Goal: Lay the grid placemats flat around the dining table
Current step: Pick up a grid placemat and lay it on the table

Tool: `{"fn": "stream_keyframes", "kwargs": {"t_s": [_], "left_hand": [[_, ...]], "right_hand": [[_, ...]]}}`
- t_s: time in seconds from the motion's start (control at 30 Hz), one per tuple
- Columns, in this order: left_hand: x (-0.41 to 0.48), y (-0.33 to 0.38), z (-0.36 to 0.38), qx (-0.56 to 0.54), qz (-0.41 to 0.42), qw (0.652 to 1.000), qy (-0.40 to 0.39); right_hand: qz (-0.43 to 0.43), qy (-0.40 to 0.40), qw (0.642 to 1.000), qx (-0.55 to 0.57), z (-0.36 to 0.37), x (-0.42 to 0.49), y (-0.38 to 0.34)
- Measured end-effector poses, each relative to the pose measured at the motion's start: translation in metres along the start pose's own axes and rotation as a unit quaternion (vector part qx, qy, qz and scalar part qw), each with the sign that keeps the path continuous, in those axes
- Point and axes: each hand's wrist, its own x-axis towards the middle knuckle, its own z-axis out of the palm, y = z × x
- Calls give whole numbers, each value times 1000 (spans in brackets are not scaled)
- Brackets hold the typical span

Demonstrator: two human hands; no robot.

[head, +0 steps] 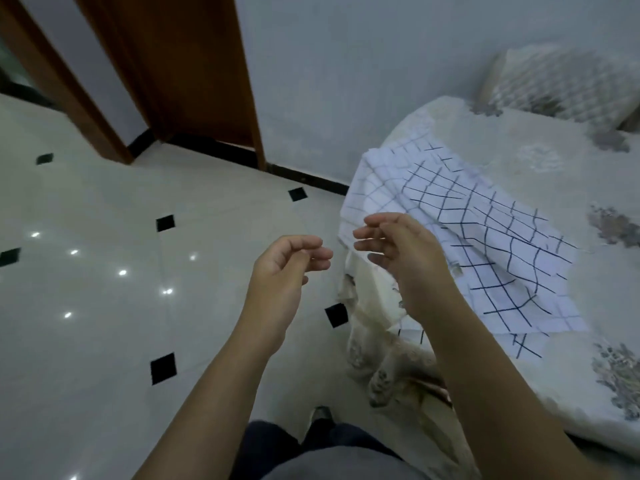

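Two forearms reach up from the bottom edge. Left hand [287,268] and right hand [398,251] hover with fingers loosely curled, holding nothing. Just beyond the right hand, white placemats [485,237] with dark grid lines lie rumpled and overlapping on the counter [519,140], near its rounded end. Their number is unclear; the lowest is mostly hidden.

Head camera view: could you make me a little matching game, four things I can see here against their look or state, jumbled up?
Things:
1. grid placemats
2. left hand
3. floor
4. door

Looks or states:
A. brown wood
B. rumpled, piled on the flowered tablecloth
C. glossy pale tiles with black diamonds
D. holding nothing, fingers loosely curled

Pairs: 1-B; 2-D; 3-C; 4-A
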Motion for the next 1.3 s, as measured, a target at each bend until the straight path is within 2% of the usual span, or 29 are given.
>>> {"fn": "stream_keyframes", "kwargs": {"t_s": [0.23,0.37,0.5,0.6,0.73,0.83,1.0,1.17,1.3], "left_hand": [[110,11,14,37,-2,990,-138],[173,36,13,64,18,971,-229],[225,57,20,79,24,957,-277],[250,61,44,91,17,936,-338],[251,55,82,103,-8,904,-415],[247,49,114,118,-22,881,-458],[253,38,172,163,-36,866,-472],[287,6,221,216,-46,886,-409],[325,-15,237,303,-23,874,-378]], "right_hand": [[22,138,990,33,7,68,-5],[7,230,970,80,27,107,-22],[-13,286,955,77,44,128,-38],[-17,356,930,83,35,125,-36],[-10,457,879,138,4,109,-25],[-7,498,855,147,-23,106,-18],[12,528,836,149,-76,117,-5],[63,550,827,95,-139,135,18],[112,579,807,27,-179,150,36]]}}
